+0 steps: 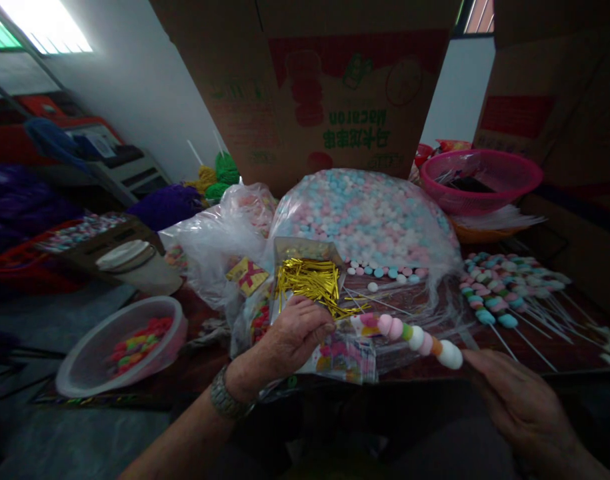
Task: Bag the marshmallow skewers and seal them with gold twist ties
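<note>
Candy skewer (pixel 419 339) spans the space between left hand (pixel 297 333) and right hand (pixel 525 393) at the front edge of a crowded counter (pixel 205 360).

The left hand's grip is closed on the skewer's left end, beside a clear tray (pixel 309 248) of gold twist ties (pixel 312 280); the right hand's fingers extend to the white piece at the other end, though whether that grip is closed on it cannot be told. Behind lies a large bag of pastel candies (pixel 365 213), with finished-looking skewers (pixel 505 287) at right and a translucent bowl (pixel 169 333) of colorful pieces (pixel 139 347) at left.
</note>
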`<action>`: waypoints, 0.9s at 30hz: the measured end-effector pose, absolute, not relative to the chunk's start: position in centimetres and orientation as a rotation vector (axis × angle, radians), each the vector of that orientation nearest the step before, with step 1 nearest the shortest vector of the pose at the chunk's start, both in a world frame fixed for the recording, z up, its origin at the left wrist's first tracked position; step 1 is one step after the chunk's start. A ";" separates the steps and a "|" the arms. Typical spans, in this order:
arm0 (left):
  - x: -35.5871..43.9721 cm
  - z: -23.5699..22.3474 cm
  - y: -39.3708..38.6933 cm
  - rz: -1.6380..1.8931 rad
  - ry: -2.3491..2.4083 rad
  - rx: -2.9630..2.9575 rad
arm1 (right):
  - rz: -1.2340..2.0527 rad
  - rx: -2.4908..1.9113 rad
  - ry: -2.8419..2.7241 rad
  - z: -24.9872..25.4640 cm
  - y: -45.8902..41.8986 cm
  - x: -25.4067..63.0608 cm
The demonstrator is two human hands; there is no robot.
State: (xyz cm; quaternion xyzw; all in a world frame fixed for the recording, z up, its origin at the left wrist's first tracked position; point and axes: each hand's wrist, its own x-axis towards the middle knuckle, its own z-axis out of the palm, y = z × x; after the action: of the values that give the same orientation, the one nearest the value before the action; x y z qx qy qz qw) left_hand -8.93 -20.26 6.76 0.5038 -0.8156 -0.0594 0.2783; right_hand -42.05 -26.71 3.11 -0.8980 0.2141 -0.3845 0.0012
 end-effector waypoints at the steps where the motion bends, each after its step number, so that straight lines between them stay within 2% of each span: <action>1: -8.9 6.8 -20.3 -0.150 -2.199 1.355 | -1.162 -2.818 0.647 3.1 -26.8 -42.3; 11: -10.1 6.8 -21.1 -0.118 -2.402 1.375 | -0.906 -2.952 0.552 4.2 -27.6 -41.4; 15: -10.7 7.2 -20.9 -0.162 -2.407 1.438 | -0.927 -2.862 0.549 3.5 -28.2 -39.7; 19: -11.0 7.4 -20.7 -0.386 -2.463 1.529 | -0.848 -2.768 0.477 3.9 -28.4 -38.1; 23: -11.6 7.2 -20.9 -0.730 -2.407 1.563 | -0.548 -2.861 0.315 5.3 -28.2 -35.9; 27: -12.0 7.1 -21.0 -0.963 -2.276 1.562 | -0.471 -2.959 0.302 6.2 -28.9 -34.3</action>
State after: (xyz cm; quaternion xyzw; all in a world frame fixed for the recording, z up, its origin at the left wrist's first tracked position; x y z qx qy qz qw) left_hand -11.97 -21.02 7.10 0.5310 -0.7739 -0.3275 0.1090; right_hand -34.35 -28.85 6.16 -0.9805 0.1000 -0.1561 0.0650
